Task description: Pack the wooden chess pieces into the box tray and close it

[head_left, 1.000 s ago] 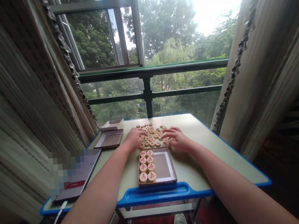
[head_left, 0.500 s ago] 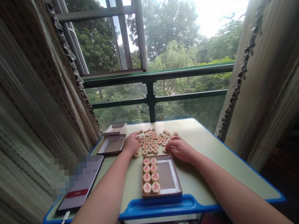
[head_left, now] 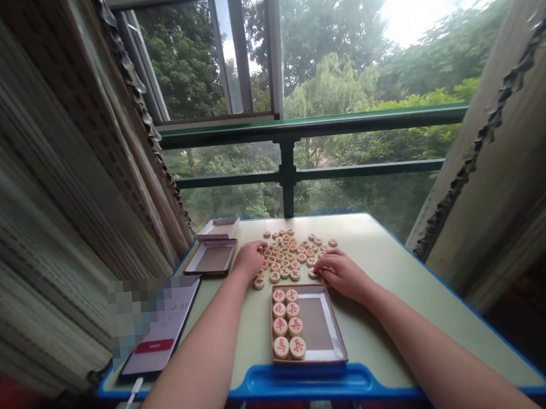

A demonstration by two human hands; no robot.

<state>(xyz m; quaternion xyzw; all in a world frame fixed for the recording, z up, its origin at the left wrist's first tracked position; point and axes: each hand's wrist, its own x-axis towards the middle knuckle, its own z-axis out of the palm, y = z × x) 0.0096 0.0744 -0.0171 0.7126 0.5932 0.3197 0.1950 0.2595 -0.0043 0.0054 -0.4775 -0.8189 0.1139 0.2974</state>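
Round wooden Chinese chess pieces (head_left: 283,258) with red or dark characters lie heaped in the middle of the table. My left hand (head_left: 249,260) is at the left edge of the heap, fingers loosely bent over the pieces there; its fingertips are partly hidden. On the right side, my right hand (head_left: 342,271) rests with loosely bent fingers beside a chess piece (head_left: 313,272), close to or touching it. Nearer to me, a shallow box (head_left: 343,341) holds two columns of red-character pieces (head_left: 287,326) in its left part; its right part shows bare bottom.
A second shallow box (head_left: 210,260) and a white-sided lid or tray (head_left: 219,227) lie at the far left. A tablet (head_left: 162,330) with a white cable (head_left: 130,398) lies at the left edge. The table (head_left: 403,295) has a blue rim; a window railing stands behind.
The view has shifted, so the table sits further right in the picture. My left fingers have bent in from a more stretched position. My right hand stays by the same piece.
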